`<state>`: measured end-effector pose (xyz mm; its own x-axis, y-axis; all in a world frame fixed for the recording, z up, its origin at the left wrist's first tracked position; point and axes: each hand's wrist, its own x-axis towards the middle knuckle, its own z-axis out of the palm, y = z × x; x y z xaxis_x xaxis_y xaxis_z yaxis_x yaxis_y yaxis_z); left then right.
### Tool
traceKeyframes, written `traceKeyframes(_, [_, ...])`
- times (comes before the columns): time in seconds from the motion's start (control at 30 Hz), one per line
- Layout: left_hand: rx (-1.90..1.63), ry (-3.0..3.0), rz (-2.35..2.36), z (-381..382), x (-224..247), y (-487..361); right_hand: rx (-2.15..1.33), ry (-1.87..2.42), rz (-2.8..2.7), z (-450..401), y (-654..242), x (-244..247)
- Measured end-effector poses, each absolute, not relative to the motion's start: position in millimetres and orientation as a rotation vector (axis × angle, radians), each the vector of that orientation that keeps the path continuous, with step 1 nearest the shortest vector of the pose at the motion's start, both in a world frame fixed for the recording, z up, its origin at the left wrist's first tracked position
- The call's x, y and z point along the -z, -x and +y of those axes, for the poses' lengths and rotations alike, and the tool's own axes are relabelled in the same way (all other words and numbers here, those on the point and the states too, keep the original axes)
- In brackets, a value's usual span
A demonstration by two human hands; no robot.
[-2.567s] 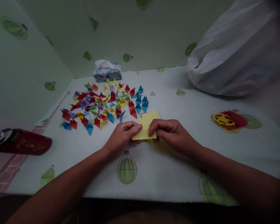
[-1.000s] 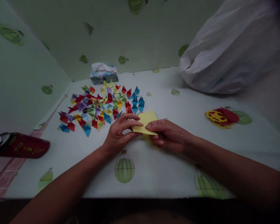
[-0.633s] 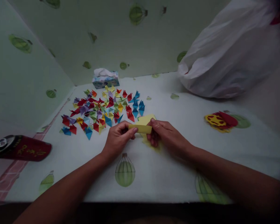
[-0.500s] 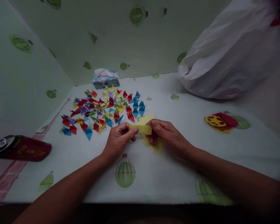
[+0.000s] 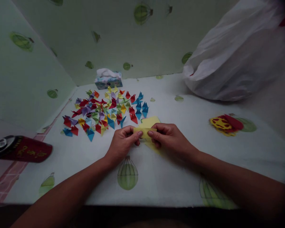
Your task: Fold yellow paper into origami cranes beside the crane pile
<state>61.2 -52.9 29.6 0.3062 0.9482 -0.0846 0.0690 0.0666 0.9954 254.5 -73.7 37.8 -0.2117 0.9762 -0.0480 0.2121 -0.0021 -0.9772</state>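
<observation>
Between my two hands is a small folded piece of yellow paper [image 5: 144, 130], held level above the table. My left hand [image 5: 124, 141] pinches its left end, thumb on the near face. At the right end, my right hand [image 5: 168, 136] grips it between thumb and fingers. Beneath and just behind lie loose yellow paper sheets [image 5: 151, 121], partly hidden by my hands. To the far left spreads a crowd of folded paper cranes [image 5: 102, 109] in red, blue, yellow, purple and green.
A red drink can [image 5: 23, 148] lies at the left edge. Behind the cranes stands a tissue box [image 5: 108, 82]. A large white plastic bag [image 5: 223, 69] fills the back right, and red and yellow cut-out pieces [image 5: 225, 124] lie to the right on the balloon-patterned tablecloth [image 5: 156, 183].
My right thumb has shifted inward along the near face of the yellow paper, and both thumbs now press on it closer together. The view has moved slightly.
</observation>
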Motion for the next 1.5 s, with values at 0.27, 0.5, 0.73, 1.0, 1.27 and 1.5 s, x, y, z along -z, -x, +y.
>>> traceKeyframes(0.27, [-0.767, -1.453, 1.046, -48, -33, -57, -1.116, 1.295, -1.694, -72, -257, -39])
traceKeyframes(0.5, [-0.711, -1.662, 0.943, -46, -38, -54, -1.314, 1.216, -1.667, -71, -257, -37])
traceKeyframes(0.73, [-0.768, -1.624, 1.012, -50, -32, -57, -1.473, 1.197, -1.498, -73, -253, -34])
traceKeyframes(1.0, [-0.844, -1.637, 0.998, -49, -29, -58, -1.193, 1.196, -1.614, -78, -251, -38])
traceKeyframes(1.27, [-0.811, -1.788, 0.971, -47, -28, -58, -1.332, 1.08, -1.524, -77, -250, -34])
traceKeyframes(1.5, [-0.791, -1.956, 0.905, -42, -32, -55, -1.344, 1.1, -1.491, -78, -250, -31])
